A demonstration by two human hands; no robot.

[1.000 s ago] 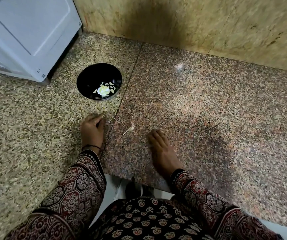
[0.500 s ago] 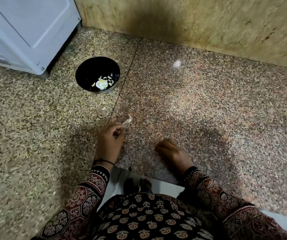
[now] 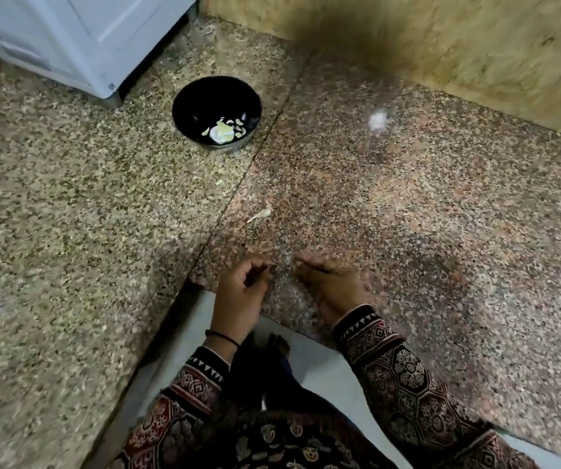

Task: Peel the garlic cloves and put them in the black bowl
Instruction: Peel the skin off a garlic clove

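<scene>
Speckled granite counter [image 3: 407,231], seam running diagonally through it. Black bowl [image 3: 216,113] sits on the counter's far left part, just in front of a white appliance [image 3: 79,35]; peeled garlic cloves [image 3: 226,130] and pale bits lie at the bowl's bottom. 1 garlic skin scrap [image 3: 260,214] lies loose on the counter between bowl and hands, just right of the seam, touching neither. Tiny pale fleck [image 3: 219,182] left of the seam, nearer the bowl.

Both hands are at the counter's near edge, close together but apart. Left hand [image 3: 242,289]: fingers curled in, grip loosely closed, thumb near fingertips; frame is blurred so I cannot tell if anything is pinched inside. Right hand [image 3: 331,279]: fingers curled down on the counter, grip closed-looking, contents cannot be told. Black thread band [image 3: 222,337] on left wrist. Patterned sleeves [image 3: 404,374] on both arms. Tan wall [image 3: 441,38] behind.
</scene>
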